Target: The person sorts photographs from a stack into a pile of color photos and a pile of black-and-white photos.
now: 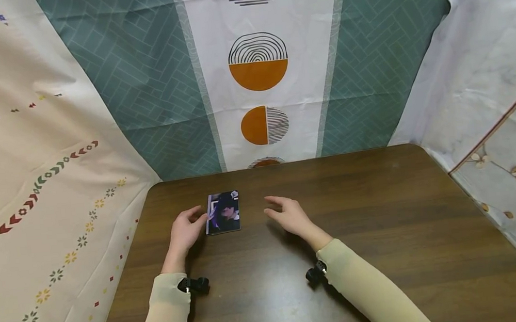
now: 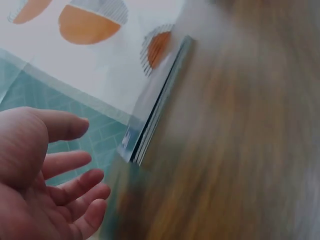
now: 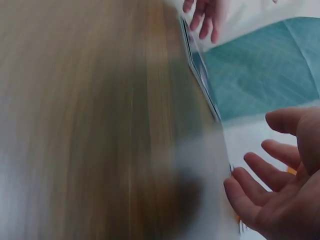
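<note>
A thin, flat stack [image 1: 223,213] with a glossy purple and dark picture on top lies on the table, left of the middle. Several layers show along the edge of the stack [image 2: 159,105] in the left wrist view. My left hand [image 1: 186,231] is at its left side, thumb tip close to the edge, fingers loosely bent with nothing between them. To the right, apart from the stack, my right hand [image 1: 291,217] hovers over the table with relaxed, spread fingers. The left hand [image 3: 210,14] also appears at the top of the right wrist view, beyond the stack.
The brown wooden table [image 1: 361,213] reaches back to a green and white patterned cloth [image 1: 153,88]. A cream patterned cloth [image 1: 17,179] hangs along the left side, and a floral, marbled cloth [image 1: 508,147] along the right. A dark wrist camera [image 1: 199,286] sits on the left wrist.
</note>
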Tool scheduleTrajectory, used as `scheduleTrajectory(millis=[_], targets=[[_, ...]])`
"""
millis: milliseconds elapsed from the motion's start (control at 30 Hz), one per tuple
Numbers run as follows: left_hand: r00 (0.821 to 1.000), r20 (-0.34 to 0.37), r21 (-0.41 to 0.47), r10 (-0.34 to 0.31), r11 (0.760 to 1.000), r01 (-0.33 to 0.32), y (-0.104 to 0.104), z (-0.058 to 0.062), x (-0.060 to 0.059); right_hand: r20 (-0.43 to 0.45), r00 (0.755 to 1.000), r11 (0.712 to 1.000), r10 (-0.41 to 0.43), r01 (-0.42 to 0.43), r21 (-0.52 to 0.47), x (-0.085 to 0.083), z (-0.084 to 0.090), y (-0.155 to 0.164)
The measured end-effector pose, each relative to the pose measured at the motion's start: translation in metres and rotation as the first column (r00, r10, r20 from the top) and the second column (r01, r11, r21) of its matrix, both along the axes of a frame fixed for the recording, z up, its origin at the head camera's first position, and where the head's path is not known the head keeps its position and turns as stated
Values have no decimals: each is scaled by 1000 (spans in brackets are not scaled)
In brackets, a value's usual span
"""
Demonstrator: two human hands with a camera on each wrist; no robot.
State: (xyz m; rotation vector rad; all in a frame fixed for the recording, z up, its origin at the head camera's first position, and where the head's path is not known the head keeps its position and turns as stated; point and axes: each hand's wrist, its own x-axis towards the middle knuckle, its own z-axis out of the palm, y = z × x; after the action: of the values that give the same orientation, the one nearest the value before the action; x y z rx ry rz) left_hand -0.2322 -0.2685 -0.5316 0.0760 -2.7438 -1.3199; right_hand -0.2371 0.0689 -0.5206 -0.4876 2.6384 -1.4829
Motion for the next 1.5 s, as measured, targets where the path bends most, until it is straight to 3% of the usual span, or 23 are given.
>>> scheduleTrajectory(millis=[233, 500, 867, 1100, 1500], targets=[[999, 1, 41, 48, 998, -48, 11, -4, 0, -46, 999, 1000, 0, 2, 27, -5, -7, -48], [997, 57, 53, 57, 997, -60, 16, -6, 1, 26, 994, 992, -109, 111, -58, -7, -19, -79], [994, 103, 9, 43, 999, -44, 14, -9, 1, -48, 976, 954, -214, 220, 202, -4, -27, -98], [994, 100, -2, 45, 999, -45, 13, -10, 1, -38, 968, 941, -249, 251, 229, -2, -23, -104], [992, 119, 46, 50, 997, -56, 9, -8, 1, -39, 973, 944, -226, 229, 238, -5, -22, -111]])
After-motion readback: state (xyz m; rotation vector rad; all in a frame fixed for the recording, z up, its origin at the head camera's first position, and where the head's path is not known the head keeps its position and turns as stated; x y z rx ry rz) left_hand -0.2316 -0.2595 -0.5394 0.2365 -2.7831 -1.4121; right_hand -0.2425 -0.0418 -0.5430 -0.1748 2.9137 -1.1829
